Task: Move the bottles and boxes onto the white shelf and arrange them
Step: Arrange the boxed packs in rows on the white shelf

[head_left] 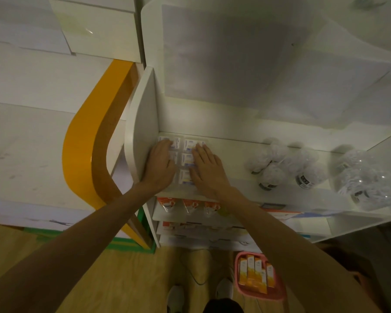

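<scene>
Five small white boxes [187, 155] show on the white shelf [230, 152], others possibly hidden under two hands [160, 164]. Four white-capped bottles [272, 175] stand there. Four orange cartons [255, 271] fill one pink basket [278, 294].

shop, stocked white shelf [235, 141], boxed goods [186, 154]

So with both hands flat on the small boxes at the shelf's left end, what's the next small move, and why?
Probably lift both hands away and reach down to the pink basket. The left hand and right hand lie flat on the small white boxes, already in rows, while orange boxes wait in it on the floor.
</scene>
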### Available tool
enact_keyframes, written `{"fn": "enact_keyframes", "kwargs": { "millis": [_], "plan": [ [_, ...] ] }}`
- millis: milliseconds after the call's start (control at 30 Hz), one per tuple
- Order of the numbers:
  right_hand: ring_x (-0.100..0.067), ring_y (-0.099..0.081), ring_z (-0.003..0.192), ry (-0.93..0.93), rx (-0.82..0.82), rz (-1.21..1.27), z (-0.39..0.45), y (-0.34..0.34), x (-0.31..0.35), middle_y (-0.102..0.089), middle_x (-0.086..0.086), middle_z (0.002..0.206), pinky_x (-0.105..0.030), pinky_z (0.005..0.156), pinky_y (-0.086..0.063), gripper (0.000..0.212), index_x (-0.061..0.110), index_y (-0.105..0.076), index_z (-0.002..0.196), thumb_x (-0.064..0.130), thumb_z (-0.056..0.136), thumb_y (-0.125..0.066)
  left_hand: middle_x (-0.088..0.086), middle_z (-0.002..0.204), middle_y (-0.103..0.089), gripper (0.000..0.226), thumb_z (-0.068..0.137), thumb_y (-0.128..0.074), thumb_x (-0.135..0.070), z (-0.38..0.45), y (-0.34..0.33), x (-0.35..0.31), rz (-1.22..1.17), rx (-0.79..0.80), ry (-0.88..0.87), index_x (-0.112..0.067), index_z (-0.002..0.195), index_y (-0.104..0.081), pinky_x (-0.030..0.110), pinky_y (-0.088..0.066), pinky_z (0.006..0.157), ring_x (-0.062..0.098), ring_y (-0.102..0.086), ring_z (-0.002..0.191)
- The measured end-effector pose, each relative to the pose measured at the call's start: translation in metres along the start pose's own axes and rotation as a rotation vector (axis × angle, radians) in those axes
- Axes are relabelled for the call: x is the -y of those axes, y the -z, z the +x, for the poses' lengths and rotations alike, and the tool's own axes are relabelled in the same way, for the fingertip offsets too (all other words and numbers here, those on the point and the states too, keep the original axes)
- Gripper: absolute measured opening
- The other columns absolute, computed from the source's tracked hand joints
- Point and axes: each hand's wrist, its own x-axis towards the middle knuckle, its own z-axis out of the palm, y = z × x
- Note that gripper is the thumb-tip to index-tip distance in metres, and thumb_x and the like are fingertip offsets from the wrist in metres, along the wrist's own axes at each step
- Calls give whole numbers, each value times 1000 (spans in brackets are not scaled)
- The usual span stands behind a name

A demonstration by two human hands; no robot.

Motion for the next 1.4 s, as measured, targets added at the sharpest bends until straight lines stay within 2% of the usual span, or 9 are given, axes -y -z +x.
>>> {"fn": "enact_keyframes", "kwargs": {
  "millis": [67,200,267,433,767,967,1167,1300,1400],
  "plan": [
    [-19,6,154,0,0,-5,1,-1,1,-2,-3,168,-47,124,-7,62,15,-12,160,45,106,-24,15,146,-45,49,93,-45,-1,6,-2,2,88,-1,-63,-3,143,-43,26,-18,117,25,-38,138],
    [-17,8,154,-22,43,26,2,-6,5,2,-1,168,-47,124,-3,62,18,-7,160,46,107,-20,20,161,-22,55,105,-38,-19,10,-10,17,375,156,-102,2,153,-23,41,-8,124,32,-14,151],
    [-16,8,154,-23,43,18,2,-6,4,3,0,168,-47,123,-3,62,18,-6,160,46,107,-19,22,161,-19,59,104,-38,-24,5,-13,23,463,200,-142,3,153,-20,44,-9,124,33,-12,151],
    [-17,8,154,-29,54,34,1,-7,6,4,-2,168,-47,124,-4,62,17,-4,160,45,107,-18,23,160,-20,59,104,-41,-21,1,-10,24,519,220,-185,5,153,-21,45,-9,124,34,-14,151],
    [-16,10,154,-22,47,58,-6,-10,10,5,0,168,-47,124,-5,62,18,-3,160,46,107,-17,20,159,-26,61,101,-47,-22,-8,-12,18,474,175,-120,3,152,-26,46,-13,124,32,-18,150],
    [-20,0,155,-2,0,33,-10,-8,13,-6,-4,168,-45,124,-11,61,14,-11,160,44,107,-19,23,156,-32,63,99,-53,-25,-9,-14,22,483,149,-128,5,150,-31,46,-16,123,35,-26,147],
    [-22,-4,154,7,3,-4,-9,-7,11,-11,-5,167,-46,123,-14,62,13,-16,159,45,107,-19,25,149,-41,53,97,-53,-11,-8,-14,19,392,91,-128,7,145,-39,49,-25,120,38,-34,142],
    [-23,-6,154,12,25,5,-8,-3,11,-12,-6,167,-46,123,-14,62,12,-18,159,45,107,-23,22,142,-49,44,96,-52,-3,-5,-12,19,266,43,-116,5,139,-47,44,-31,118,36,-44,135],
    [-21,-3,154,7,65,72,-4,7,10,-10,-5,168,-45,123,-12,65,11,-16,159,45,106,-31,18,138,-53,39,98,-48,-2,-4,-8,14,142,-4,-107,0,136,-51,33,-31,114,29,-48,129]
  ]
}}
